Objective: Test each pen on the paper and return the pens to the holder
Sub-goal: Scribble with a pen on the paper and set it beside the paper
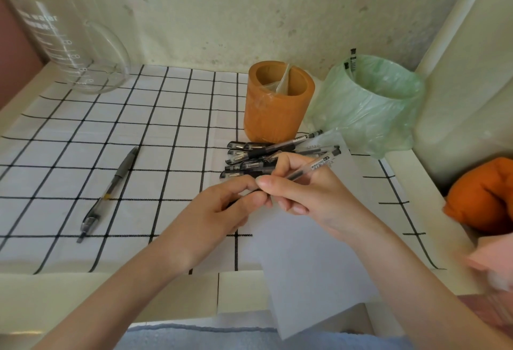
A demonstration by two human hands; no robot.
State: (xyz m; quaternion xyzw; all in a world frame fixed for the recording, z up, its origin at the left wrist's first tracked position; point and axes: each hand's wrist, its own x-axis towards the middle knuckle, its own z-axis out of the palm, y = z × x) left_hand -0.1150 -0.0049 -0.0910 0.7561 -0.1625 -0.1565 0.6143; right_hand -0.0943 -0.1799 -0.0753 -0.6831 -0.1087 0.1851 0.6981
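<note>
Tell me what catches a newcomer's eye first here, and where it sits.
Mid-frame, the right hand and left hand hold one clear pen over the white paper. Just behind them a pile of pens lies at the foot of the orange holder, with a green bag to its right. A lone grey pen lies apart on the checked cloth, left.

Pens: one pen (313, 167) gripped by left hand (219, 211) and right hand (302, 191); a pile (249, 155) of at least five beyond them; one grey pen (111, 191) left of the left hand; two pen ends (353, 58) in one bin (369, 105) beyond the right hand. One holder (277, 111). One paper (311, 266) sheet. One glass jug (69, 38).
</note>
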